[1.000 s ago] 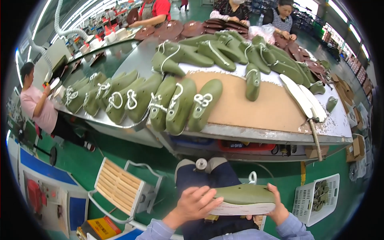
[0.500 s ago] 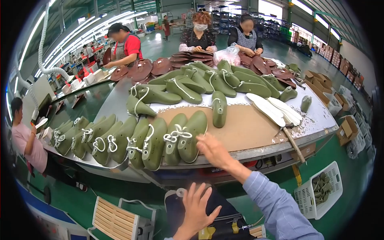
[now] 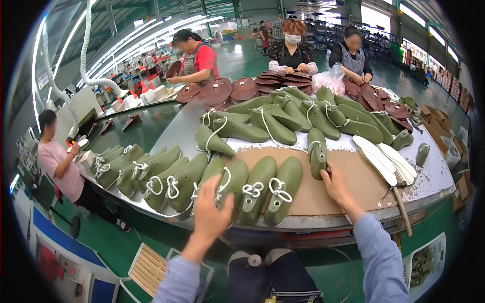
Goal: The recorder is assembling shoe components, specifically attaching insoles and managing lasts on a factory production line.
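My left hand (image 3: 212, 214) is raised at the near edge of the table, its fingers apart in front of green shoe lasts (image 3: 236, 177). It partly covers them, and I cannot tell whether it touches. Further right, my right hand (image 3: 337, 189) has its fingers apart, fingertips at the near end of a single green shoe last (image 3: 317, 151) tied with white cord. Beside the left hand stand two more lasts, one a green last (image 3: 260, 184) and the other an end last (image 3: 284, 194), both with looped white cord. White insoles (image 3: 376, 156) lie to the right.
A pile of green lasts (image 3: 283, 118) covers the table's middle, with brown leather pieces (image 3: 217, 93) behind. A hammer (image 3: 402, 209) overhangs the front edge. Co-workers stand across the table and at the left. A white basket (image 3: 437, 267) sits on the floor at right.
My left hand has risen from my lap to the row of lasts. My right hand has moved from the row's end to the single last. The scene has shifted rightward in view.
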`<state>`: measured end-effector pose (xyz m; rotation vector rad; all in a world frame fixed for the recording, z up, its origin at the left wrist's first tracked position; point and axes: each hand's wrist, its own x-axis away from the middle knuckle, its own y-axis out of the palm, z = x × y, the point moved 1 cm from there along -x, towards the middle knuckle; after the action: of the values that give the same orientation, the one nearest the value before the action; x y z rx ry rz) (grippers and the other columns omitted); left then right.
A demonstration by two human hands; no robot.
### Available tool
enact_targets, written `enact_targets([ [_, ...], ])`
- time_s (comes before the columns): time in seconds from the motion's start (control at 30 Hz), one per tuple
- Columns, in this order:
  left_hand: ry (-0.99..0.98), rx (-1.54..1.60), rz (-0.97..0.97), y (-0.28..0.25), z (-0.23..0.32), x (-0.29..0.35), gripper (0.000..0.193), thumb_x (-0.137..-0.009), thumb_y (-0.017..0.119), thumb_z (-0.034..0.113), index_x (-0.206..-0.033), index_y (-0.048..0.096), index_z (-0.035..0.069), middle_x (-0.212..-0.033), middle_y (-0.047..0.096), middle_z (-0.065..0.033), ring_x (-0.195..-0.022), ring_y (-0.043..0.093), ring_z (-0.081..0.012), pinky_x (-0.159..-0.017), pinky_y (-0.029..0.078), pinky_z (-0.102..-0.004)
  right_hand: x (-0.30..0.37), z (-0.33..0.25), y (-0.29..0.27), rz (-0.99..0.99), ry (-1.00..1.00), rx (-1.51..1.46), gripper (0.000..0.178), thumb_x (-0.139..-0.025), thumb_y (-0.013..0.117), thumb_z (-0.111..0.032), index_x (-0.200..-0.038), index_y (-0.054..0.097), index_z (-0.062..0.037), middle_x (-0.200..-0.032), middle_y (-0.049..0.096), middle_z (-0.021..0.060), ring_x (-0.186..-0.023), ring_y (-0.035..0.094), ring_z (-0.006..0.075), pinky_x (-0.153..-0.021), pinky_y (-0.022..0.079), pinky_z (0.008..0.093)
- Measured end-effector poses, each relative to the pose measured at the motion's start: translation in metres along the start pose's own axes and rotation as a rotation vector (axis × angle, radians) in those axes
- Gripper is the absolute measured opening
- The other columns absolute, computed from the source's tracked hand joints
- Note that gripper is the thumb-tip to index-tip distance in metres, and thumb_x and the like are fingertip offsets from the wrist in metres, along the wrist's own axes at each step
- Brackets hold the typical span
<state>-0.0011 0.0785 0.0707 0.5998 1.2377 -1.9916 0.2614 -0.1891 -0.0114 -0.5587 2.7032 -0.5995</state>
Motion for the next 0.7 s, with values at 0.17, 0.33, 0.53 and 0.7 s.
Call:
enact_targets([
  [0.17,0.046,-0.178,-0.272,0.065,-0.062,-0.094,0.061,-0.081,0.069,0.017,-0.135,0.044,0.003,-0.131,0.052,-0.0197,-0.121,0.049,-0.0358,-0.1,0.043,-0.0419,0.07,0.02,-0.024,0.032,-0.397,0.59,0.038,-0.085,0.065,-0.018,-0.117,0.056,-0.0007,-0.125,0.056,0.0193,-0.118,0.05,0.0391,-0.1,0.042,0.0458],
  [0.33,0.243,-0.605,-0.426,0.137,-0.11,-0.169,0.066,-0.077,0.069,0.017,-0.138,0.044,0.009,-0.139,0.046,-0.0153,-0.131,0.042,-0.032,-0.107,0.037,-0.0472,0.072,0.006,-0.023,0.019,-0.298,0.612,0.042,-0.083,0.067,-0.024,-0.117,0.056,-0.0017,-0.126,0.055,0.0178,-0.121,0.048,0.0384,-0.102,0.041,0.0466],
  [0.53,0.429,-0.99,-0.517,0.202,-0.173,-0.21,0.078,-0.065,0.073,0.013,-0.138,0.044,0.011,-0.13,0.049,-0.0153,-0.129,0.043,-0.0321,-0.111,0.029,-0.0539,0.066,0.007,-0.016,-0.032,-0.33,0.614,0.043,-0.087,0.064,-0.032,-0.117,0.057,-0.0015,-0.128,0.053,0.018,-0.124,0.046,0.0362,-0.105,0.039,0.0462],
  [0.7,0.42,-0.939,-0.853,0.241,-0.187,-0.243,0.094,-0.043,0.088,0.031,-0.127,0.05,0.013,-0.114,0.054,-0.0166,-0.11,0.053,-0.0355,-0.099,0.041,-0.0489,0.065,0.012,-0.014,0.042,-0.366,0.515,0.042,-0.087,0.062,-0.032,-0.114,0.057,0.0001,-0.124,0.054,0.0174,-0.119,0.048,0.034,-0.101,0.041,0.0435],
])
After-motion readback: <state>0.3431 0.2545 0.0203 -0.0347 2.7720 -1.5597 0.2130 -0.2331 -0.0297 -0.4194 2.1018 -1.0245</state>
